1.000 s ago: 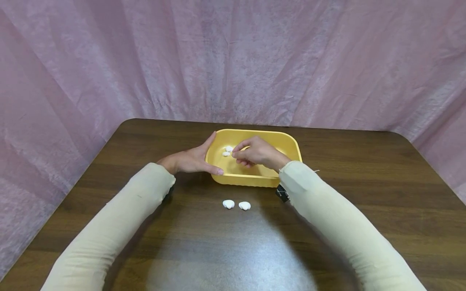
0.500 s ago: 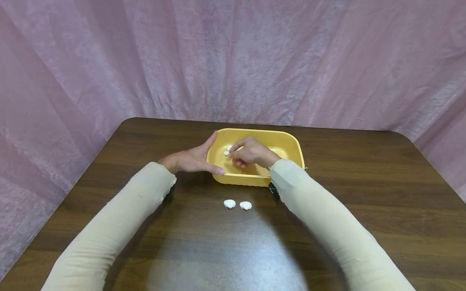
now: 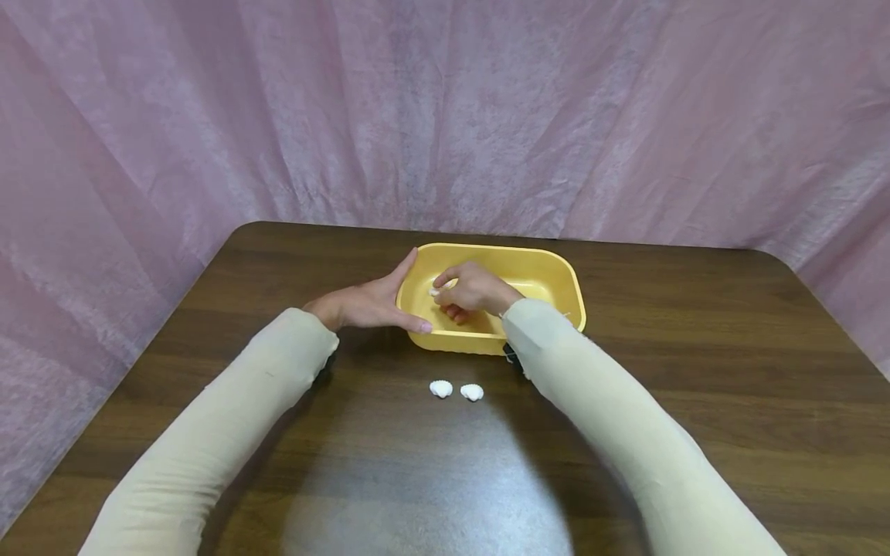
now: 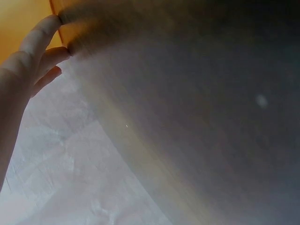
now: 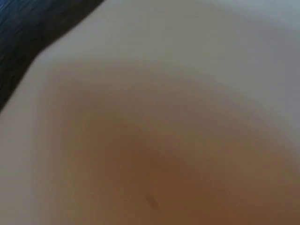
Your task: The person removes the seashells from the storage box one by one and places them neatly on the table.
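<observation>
A yellow tub [image 3: 538,266] stands near the far side of the table. My left hand [image 3: 368,305] rests spread against its left end, the thumb straight over the near rim. In the left wrist view, the fingers [image 4: 40,35] touch the tub's outer wall [image 4: 21,21]. Reaching into the tub, my right hand [image 3: 476,292] has its thumb and index finger around a white seashell [image 3: 433,292]. This hand partly hides the white shells there. Two more white seashells, a left one [image 3: 441,388] and a right one [image 3: 472,392], lie on the table before the tub.
The brown wooden table [image 3: 695,363] extends around the tub on every side. A pink curtain [image 3: 445,116] hangs behind its far edge. The right wrist view is blurred and close against a pale surface.
My right hand has moved slightly left within the tub, and its fingertips now cover more of the shells there. The left hand stays at the tub's end.
</observation>
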Demonstrator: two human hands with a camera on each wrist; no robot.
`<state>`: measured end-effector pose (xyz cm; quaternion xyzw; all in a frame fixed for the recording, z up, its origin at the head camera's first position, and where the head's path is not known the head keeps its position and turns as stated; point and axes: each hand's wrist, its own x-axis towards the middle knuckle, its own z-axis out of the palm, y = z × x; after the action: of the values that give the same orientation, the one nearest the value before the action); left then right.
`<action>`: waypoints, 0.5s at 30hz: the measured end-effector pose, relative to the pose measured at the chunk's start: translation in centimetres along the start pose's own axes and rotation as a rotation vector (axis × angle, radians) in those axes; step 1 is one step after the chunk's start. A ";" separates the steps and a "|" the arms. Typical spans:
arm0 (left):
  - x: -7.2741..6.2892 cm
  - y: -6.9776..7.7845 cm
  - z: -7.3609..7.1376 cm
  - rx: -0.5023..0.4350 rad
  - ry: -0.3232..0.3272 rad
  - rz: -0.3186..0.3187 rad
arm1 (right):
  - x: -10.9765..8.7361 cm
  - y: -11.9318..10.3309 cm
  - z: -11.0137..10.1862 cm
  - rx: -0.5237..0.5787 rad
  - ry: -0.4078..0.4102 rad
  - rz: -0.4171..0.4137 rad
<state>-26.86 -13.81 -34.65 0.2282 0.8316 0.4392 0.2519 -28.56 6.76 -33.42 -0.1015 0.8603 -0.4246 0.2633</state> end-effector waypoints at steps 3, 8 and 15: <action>0.0 0.0 0.0 0.001 -0.003 0.005 | 0.1 -0.1 0.2 -0.020 -0.033 -0.011; 0.0 0.1 0.0 -0.003 0.000 0.007 | 0.0 -0.1 0.4 -0.026 -0.038 0.013; -0.1 0.1 0.1 -0.010 0.005 -0.001 | -0.2 0.2 0.4 -0.041 0.011 0.009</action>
<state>-26.71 -13.70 -34.57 0.2255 0.8302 0.4438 0.2511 -28.14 6.65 -33.73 -0.1007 0.8706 -0.4064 0.2583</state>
